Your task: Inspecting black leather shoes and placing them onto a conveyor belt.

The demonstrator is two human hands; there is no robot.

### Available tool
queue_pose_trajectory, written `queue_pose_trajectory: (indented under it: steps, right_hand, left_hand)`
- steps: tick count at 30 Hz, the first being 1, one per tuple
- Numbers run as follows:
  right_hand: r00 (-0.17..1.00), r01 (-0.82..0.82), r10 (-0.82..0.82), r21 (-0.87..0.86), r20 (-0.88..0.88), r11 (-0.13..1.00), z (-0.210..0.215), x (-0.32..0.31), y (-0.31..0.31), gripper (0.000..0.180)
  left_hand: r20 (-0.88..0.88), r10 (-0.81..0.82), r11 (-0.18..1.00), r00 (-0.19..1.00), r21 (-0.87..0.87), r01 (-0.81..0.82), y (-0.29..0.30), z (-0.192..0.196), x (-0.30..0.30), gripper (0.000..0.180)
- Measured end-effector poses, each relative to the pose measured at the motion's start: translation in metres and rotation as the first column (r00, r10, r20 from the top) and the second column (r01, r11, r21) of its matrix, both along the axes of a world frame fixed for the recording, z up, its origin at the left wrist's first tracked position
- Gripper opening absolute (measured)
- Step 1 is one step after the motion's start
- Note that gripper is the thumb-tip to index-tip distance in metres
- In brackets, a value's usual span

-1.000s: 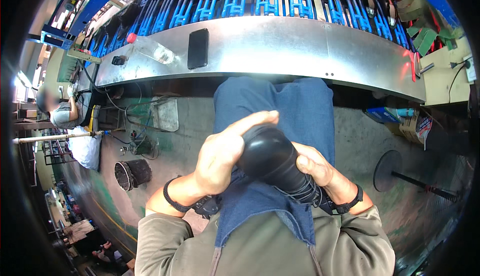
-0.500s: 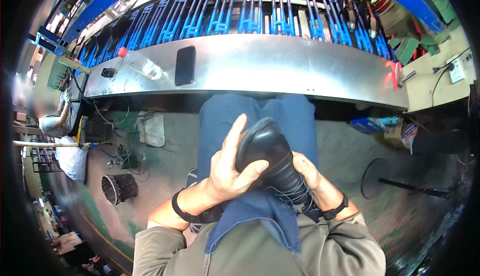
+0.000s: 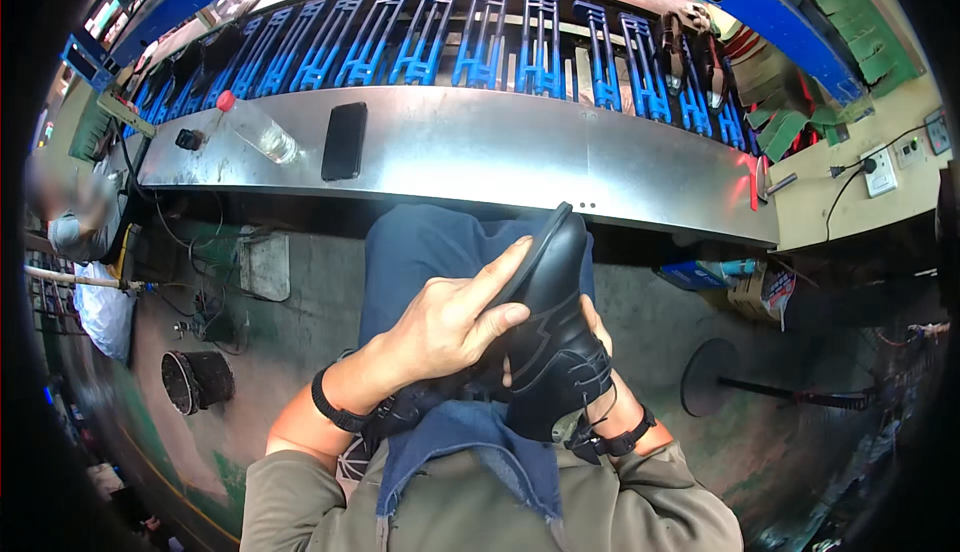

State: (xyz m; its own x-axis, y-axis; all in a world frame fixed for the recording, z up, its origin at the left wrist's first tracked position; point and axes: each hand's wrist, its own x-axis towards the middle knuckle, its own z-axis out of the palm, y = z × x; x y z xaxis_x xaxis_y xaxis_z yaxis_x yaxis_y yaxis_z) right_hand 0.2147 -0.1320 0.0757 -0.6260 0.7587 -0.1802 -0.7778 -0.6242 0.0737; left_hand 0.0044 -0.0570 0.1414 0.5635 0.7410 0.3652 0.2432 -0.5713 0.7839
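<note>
A black laced leather shoe lies over my lap, toe pointing away toward the metal bench. My left hand rests on the shoe's left side with its fingers stretched up along the sole edge. My right hand is mostly hidden behind the shoe and grips it from the right and below. Both wrists carry black bands. A blue cloth covers my thighs under the shoe.
A long metal bench runs across in front, with a black phone, a clear bottle with a red cap and blue racks behind. A black stool base stands right, a round bin left. A person sits far left.
The shoe has turned so that its side and laces face up. My left hand slid from the top of the toe to the shoe's left side, fingers extended.
</note>
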Motion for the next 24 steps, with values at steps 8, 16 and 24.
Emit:
queue_pose_trajectory:
  steps: [8,16,24]
  right_hand:
    - [0.999,0.028,-0.022,-0.128,0.048,0.991,0.002,-0.003,0.004,0.086]
    - [0.982,0.169,-0.174,0.066,0.076,0.983,0.008,-0.013,0.01,0.075]
    - [0.007,-0.579,-0.63,0.517,0.777,0.63,0.051,-0.042,0.021,0.07]
  left_hand:
    - [-0.202,0.01,0.999,0.979,-0.035,-0.018,-0.006,0.02,0.004,0.063]
    - [-0.181,0.014,0.984,0.983,-0.174,-0.046,-0.014,0.036,-0.006,0.072]
    - [0.382,0.435,0.774,0.815,-0.622,-0.122,-0.008,-0.01,-0.003,0.09]
